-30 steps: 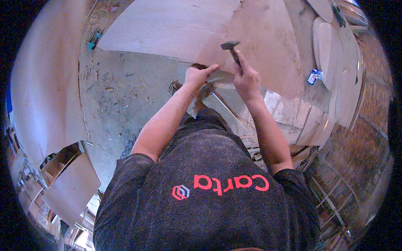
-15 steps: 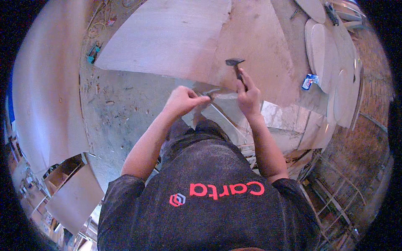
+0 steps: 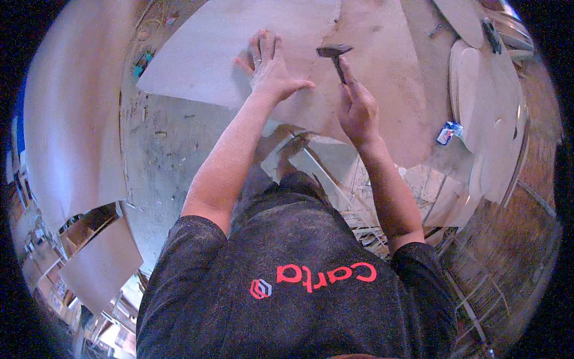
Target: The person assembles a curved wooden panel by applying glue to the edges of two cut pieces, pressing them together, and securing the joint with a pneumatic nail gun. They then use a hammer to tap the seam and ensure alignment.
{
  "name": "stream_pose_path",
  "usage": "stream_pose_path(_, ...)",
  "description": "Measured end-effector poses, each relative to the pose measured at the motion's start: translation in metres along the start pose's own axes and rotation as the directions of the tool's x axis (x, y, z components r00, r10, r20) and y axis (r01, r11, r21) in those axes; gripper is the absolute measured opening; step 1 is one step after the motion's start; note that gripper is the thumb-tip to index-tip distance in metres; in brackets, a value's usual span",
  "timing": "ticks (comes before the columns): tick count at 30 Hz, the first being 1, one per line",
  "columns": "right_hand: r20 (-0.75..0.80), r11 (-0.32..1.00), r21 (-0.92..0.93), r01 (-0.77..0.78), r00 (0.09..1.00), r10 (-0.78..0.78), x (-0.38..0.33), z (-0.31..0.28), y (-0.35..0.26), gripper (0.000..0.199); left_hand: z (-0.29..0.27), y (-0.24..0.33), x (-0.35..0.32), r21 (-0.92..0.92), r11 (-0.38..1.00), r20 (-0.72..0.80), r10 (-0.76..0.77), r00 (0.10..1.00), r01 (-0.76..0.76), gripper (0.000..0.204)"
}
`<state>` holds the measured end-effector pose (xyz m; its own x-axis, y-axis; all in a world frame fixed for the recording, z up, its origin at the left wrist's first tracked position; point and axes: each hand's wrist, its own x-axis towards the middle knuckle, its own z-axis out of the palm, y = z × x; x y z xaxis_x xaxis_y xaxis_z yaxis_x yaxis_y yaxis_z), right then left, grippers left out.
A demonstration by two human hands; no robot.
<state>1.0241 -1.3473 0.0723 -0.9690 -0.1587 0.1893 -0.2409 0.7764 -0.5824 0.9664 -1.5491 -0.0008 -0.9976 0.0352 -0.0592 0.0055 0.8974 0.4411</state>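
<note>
A large, pale wooden panel (image 3: pixel 200 57) with a curved edge lies in front of me, its right part browner than its left. My left hand (image 3: pixel 272 72) is spread over the panel, palm down, fingers stretched away from me and thumb pointing right. To its right my right hand (image 3: pixel 360 113) is closed round the handle of a hammer (image 3: pixel 335 52). The dark hammer head is raised at the far end of the handle, over the brownish part of the panel. Most of the handle is hidden in my fist.
A tall curved sheet (image 3: pixel 75 131) stands along the left. Several rounded board pieces (image 3: pixel 469 84) are stacked at the right, near a small blue-and-white packet (image 3: pixel 449 133). Thin wood strips (image 3: pixel 371 230) lie beside my legs. Debris dots the dusty floor (image 3: pixel 164 152).
My left hand has moved forward from near the panel's near edge and gone from pinched fingers to spread ones. My right hand has carried the hammer farther forward.
</note>
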Motion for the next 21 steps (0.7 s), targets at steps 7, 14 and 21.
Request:
stream_pose_path(7,0.286,0.965,-0.260,-0.041,0.951,0.117,0.010,0.005,0.010,0.058,-0.006,0.007,0.002,0.120,0.990,0.083,-0.087,0.993,0.076,0.146)
stream_pose_path(14,0.131,0.991,-0.126,0.037,0.991,-0.021,0.003,0.006,0.017,0.059,-0.004,0.007,0.003,0.098,0.992,0.070,-0.081,0.994,0.074,0.146)
stream_pose_path(21,0.285,0.993,-0.118,0.022,0.958,0.013,0.011,-0.001,0.039,0.065,-0.011,0.012,0.007,0.138,0.985,0.114,-0.121,0.986,0.105,0.146)
